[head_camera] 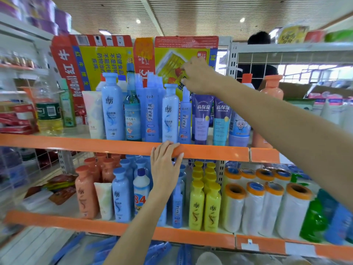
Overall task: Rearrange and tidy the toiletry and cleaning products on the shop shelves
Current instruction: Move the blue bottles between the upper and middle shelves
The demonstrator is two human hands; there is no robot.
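Head cam, looking fwd and a bit down at two orange-edged shop shelves packed w/ toiletries. My left hand rests on the front lip of the upper shelf, fingers straight and draped over the edge, holding nothing, more a brace than a grip. My right hand is reached far back above the upper row, fingers curled in toward the top of a slim blue spray bottle; can't tell if they've actually pinched its cap or are only touching it, since the hand hides the tip. That bottle stands mid-shelf, just right of a pale blue shampoo bottle and just left of two purple tubes. A flattened Red Bull carton leans upright behind the row as a backing. Lower shelf: orange, blue and yellow bottles, then plastic film rolls to the right. Risk, as I judge it: the bottles are tall, narrow and tightly packed, so lifting the spray bottle at an angle could tip its neighbours fwd off the lip. My forearm crosses low over the tubes and could knock them. The carton looks loose and may topple too.
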